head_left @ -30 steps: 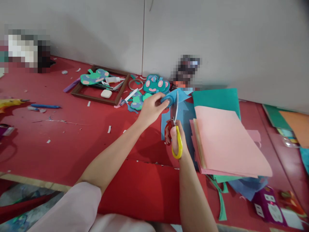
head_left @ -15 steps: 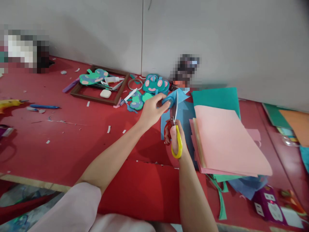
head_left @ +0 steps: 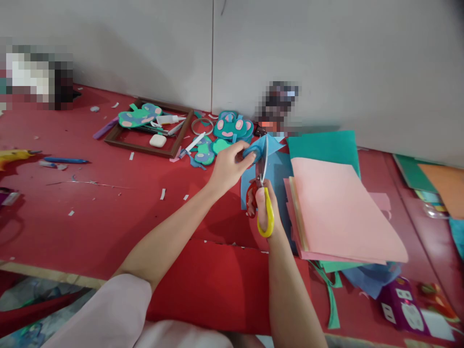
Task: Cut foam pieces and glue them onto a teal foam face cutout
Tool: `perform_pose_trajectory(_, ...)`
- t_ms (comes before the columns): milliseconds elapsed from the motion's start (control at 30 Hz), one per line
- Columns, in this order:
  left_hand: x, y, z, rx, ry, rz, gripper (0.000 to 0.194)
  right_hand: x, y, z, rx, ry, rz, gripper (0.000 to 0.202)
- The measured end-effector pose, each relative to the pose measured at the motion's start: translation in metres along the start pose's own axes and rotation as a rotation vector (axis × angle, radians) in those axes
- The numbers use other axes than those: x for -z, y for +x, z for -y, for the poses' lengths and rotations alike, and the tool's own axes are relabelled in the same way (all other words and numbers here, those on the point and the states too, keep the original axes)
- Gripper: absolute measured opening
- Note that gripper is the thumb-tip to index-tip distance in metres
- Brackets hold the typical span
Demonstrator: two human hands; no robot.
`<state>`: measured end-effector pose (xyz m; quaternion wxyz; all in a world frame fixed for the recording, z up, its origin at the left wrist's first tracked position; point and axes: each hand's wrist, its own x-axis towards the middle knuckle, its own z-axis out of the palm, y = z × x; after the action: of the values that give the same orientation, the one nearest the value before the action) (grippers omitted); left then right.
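Pinched in my left hand (head_left: 232, 166) is a small piece of blue felt (head_left: 273, 143), folded or curled near the fingertips, with a pointed end to the right. My right hand (head_left: 270, 198) grips scissors (head_left: 267, 220) with one yellow and one red handle. Their blades point away from me and lie at the felt, slightly apart near the pivot. Below the hands lies a larger blue sheet (head_left: 279, 169). Just left of my left hand are finished-looking felt shapes, among them a teal one (head_left: 232, 126) with pink spots and a green and blue one (head_left: 205, 151).
A stack of pink sheets (head_left: 344, 208) lies to the right over a teal sheet (head_left: 326, 142). A brown frame (head_left: 145, 149) holds small tools and a white eraser-like block (head_left: 158, 140). A yellow glue gun (head_left: 16, 155) is far left, a purple power strip (head_left: 404, 304) lower right.
Almost nothing differs. Both hands, the felt and the scissors keep nearly the same position, while the whole view has shifted very slightly.
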<state>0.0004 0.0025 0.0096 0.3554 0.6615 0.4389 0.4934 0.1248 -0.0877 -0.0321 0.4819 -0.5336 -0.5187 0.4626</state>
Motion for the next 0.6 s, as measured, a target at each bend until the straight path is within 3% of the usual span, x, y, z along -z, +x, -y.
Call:
perform_pose_trajectory(267,0.0021,0.0008,-0.0021,0.013,-0.021,0.012,0.011,0.0000,-0.0005,0.0018,-0.050,0.017,-0.020,0.040)
perform_pose_trajectory(600,0.0038,0.0034,-0.0002,0.078,-0.123,0.033,0.012,0.0028,0.0005,-0.0018,-0.004,-0.055,-0.029,0.033)
